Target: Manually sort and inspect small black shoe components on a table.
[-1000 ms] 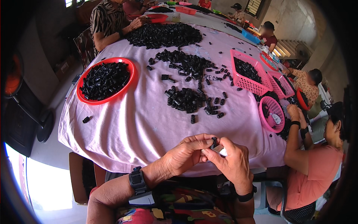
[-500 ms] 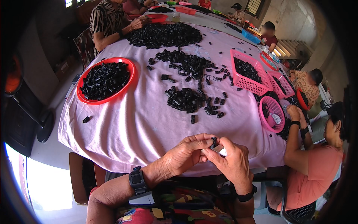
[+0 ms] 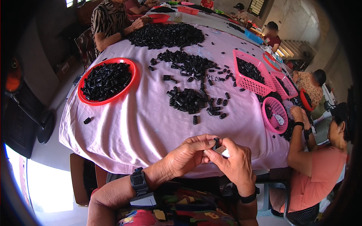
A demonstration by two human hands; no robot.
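Observation:
My left hand [image 3: 188, 154] pinches a small black cylindrical plastic part [image 3: 216, 143] between thumb and fingertips, above the table's near edge. My right hand [image 3: 235, 162] is closed right beside it, thumb and forefinger meeting the same part. A small white object [image 3: 226, 153] shows between the right fingers; its kind is mostly hidden. Beyond my hands lies a small heap of similar black parts [image 3: 186, 100], with several loose ones at its right side. Another heap [image 3: 184, 62] spreads just behind it.
A red round tray [image 3: 134, 81] full of black parts stands at left, and a large black heap [image 3: 166, 35] lies farther back. Pink baskets [image 3: 260, 88] line the right side. At right a co-worker in a coral shirt [image 3: 320, 167] sits close by. A pink cloth [image 3: 151, 128] covers the table.
Both hands stay in almost the same place around the black part, with only a slight shift of the fingers. At far left, the orange round appliance has turned.

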